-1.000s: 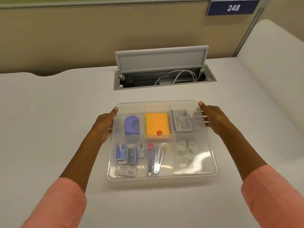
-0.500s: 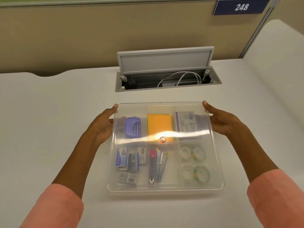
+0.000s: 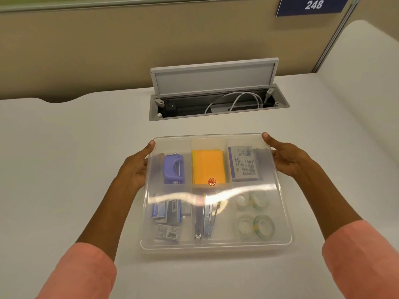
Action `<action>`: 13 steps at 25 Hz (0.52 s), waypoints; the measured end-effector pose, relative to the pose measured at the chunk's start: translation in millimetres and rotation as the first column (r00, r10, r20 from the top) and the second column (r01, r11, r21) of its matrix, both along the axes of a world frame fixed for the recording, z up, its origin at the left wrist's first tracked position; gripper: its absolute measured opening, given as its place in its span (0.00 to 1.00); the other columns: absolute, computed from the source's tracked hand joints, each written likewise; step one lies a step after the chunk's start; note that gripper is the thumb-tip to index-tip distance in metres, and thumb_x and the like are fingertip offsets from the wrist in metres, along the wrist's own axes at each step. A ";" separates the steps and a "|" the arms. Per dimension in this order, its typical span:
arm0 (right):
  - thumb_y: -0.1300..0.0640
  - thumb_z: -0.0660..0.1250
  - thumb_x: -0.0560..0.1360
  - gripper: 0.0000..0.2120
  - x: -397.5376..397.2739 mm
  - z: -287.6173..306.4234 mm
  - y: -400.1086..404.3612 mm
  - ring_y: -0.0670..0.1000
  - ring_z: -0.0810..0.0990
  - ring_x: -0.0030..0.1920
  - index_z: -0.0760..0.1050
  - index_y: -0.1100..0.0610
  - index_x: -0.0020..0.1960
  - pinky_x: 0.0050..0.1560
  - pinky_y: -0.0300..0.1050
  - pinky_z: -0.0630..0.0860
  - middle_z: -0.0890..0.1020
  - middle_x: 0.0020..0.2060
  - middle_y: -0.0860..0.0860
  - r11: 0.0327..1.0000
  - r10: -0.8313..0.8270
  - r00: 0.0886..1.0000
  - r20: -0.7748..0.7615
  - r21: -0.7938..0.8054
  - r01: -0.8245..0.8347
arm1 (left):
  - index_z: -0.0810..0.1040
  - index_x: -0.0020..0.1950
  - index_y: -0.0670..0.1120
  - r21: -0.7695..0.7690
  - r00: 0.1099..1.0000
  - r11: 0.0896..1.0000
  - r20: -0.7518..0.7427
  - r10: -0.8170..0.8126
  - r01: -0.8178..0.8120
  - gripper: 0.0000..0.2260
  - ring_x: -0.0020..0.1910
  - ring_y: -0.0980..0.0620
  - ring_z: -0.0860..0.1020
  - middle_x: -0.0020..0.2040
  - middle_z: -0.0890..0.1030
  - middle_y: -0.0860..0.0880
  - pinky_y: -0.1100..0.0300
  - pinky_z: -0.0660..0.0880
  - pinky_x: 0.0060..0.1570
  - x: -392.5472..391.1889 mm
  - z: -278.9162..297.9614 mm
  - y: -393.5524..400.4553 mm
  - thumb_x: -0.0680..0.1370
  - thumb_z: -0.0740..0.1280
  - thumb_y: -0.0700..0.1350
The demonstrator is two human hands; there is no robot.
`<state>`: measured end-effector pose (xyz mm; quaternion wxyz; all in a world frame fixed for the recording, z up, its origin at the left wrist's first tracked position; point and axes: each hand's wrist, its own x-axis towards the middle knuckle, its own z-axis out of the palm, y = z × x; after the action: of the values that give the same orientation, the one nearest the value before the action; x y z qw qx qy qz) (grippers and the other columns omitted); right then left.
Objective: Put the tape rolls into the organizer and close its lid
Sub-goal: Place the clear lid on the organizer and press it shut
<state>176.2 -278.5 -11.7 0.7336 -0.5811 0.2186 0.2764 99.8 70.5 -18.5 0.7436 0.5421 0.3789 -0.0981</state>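
**Q:** What occupies the left of the view?

**A:** The left hand (image 3: 138, 167), in a pink sleeve (image 3: 82, 270). It grips the left edge of the clear lid (image 3: 278, 190), with the thumb on top and the fingers showing faintly through the plastic beneath.

**Q:** And the centre?

**A:** The clear organizer (image 3: 216, 247) rests on the white table (image 3: 64, 169), and the lid lies over it. Whether the lid is fully seated cannot be told. Beneath the lid:
- The far row holds a purple punch (image 3: 173, 169), an orange pad (image 3: 208, 167) and a printed box (image 3: 243, 162).
- The near row holds small staple boxes (image 3: 166, 212) at the left and metal tools (image 3: 204, 221) in the middle.

Behind the organizer, a cable hatch (image 3: 218, 104) in the table stands open.

**Q:** Where are the tape rolls?

**A:** The four tape rolls (image 3: 263, 225) lie flat in the near right compartment, close together under the lid.

**Q:** And the right side?

**A:** The right hand (image 3: 289, 158) grips the lid's far right edge, thumb on top near the corner and fingers under the rim. Above, on the partition, is a blue sign (image 3: 313, 5) reading 248.
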 end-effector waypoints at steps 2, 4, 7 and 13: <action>0.51 0.69 0.68 0.22 -0.2 -1.1 0.6 0.56 0.81 0.51 0.74 0.59 0.59 0.43 0.50 0.82 0.81 0.51 0.59 1.000 0.004 1.000 0.024 0.001 -0.004 | 0.78 0.53 0.48 0.064 1.000 0.998 0.014 0.005 -0.006 0.18 0.52 0.43 0.78 0.56 0.80 0.41 0.46 0.75 0.58 1.1 -1.3 -1.2 0.69 0.70 0.58; 0.53 0.68 0.70 0.20 1.8 -1.8 -0.8 0.56 0.80 0.53 0.74 0.61 0.59 0.46 0.49 0.82 0.81 0.54 0.59 0.999 -0.009 0.997 0.071 -0.042 0.012 | 0.78 0.56 0.48 0.129 1.000 0.992 0.004 0.004 -0.004 0.21 0.53 0.42 0.78 0.56 0.80 0.41 0.46 0.75 0.58 0.7 0.0 -3.1 0.69 0.69 0.60; 0.56 0.68 0.72 0.16 -1.2 -0.7 -3.9 0.57 0.80 0.54 0.76 0.63 0.57 0.46 0.47 0.82 0.81 0.55 0.59 0.993 -0.041 0.987 0.155 -0.099 0.057 | 0.78 0.54 0.47 0.233 0.999 0.972 -0.015 0.047 -0.042 0.21 0.49 0.44 0.78 0.51 0.80 0.44 0.50 0.77 0.51 -2.8 0.4 -9.4 0.69 0.67 0.61; 0.53 0.69 0.71 0.15 -53.8 -1.8 -15.9 0.57 0.82 0.47 0.78 0.62 0.52 0.43 0.48 0.78 0.83 0.46 0.57 0.974 0.056 0.984 0.168 -0.225 -0.018 | 0.77 0.53 0.43 0.245 0.998 0.969 0.055 0.004 -0.018 0.15 0.48 0.48 0.78 0.52 0.80 0.45 0.55 0.75 0.49 -27.4 5.9 -3.6 0.73 0.67 0.53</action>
<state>122.4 -294.4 -13.5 0.6749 -0.6853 0.1726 0.2124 72.4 66.9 -12.6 0.6812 0.6303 0.3709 -0.0317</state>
